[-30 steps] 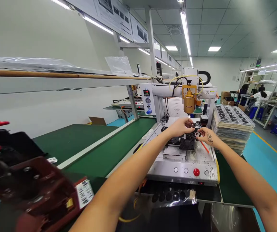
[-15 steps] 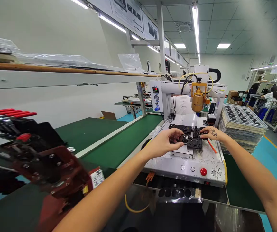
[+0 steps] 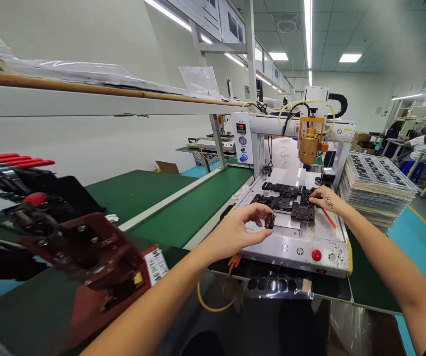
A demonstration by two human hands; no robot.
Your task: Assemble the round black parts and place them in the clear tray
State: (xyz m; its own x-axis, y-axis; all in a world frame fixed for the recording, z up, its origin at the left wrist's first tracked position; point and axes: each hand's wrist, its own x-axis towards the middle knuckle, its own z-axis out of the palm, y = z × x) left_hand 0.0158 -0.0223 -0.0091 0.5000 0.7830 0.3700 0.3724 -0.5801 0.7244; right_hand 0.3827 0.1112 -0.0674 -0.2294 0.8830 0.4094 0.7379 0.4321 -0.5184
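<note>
My left hand [image 3: 250, 225] is raised in front of the white benchtop machine [image 3: 268, 247], pinching a small round dark part with a shiny rim [image 3: 269, 221] on edge between thumb and fingers. My right hand [image 3: 324, 199] reaches to the right side of the black jig [image 3: 283, 202] on the machine bed. Its thumb and fingertips close together at the jig's edge, and whatever they grip there is too small to make out. Beside that hand, a thin red stick [image 3: 329, 218] lies on the bed. A brass-coloured machine head [image 3: 308, 146] hangs above the jig.
On the right stands a tall stack of trays [image 3: 378, 183] with dark parts in the top one. A dark red hand press [image 3: 101, 267] fills the left foreground. The green conveyor belt [image 3: 186, 212] runs along the machine's left side. A person [image 3: 422, 143] sits far right.
My left hand has drawn back from the jig toward me and left, bringing the round part with it. My right hand stays at the jig's right side. The view has shifted slightly.
</note>
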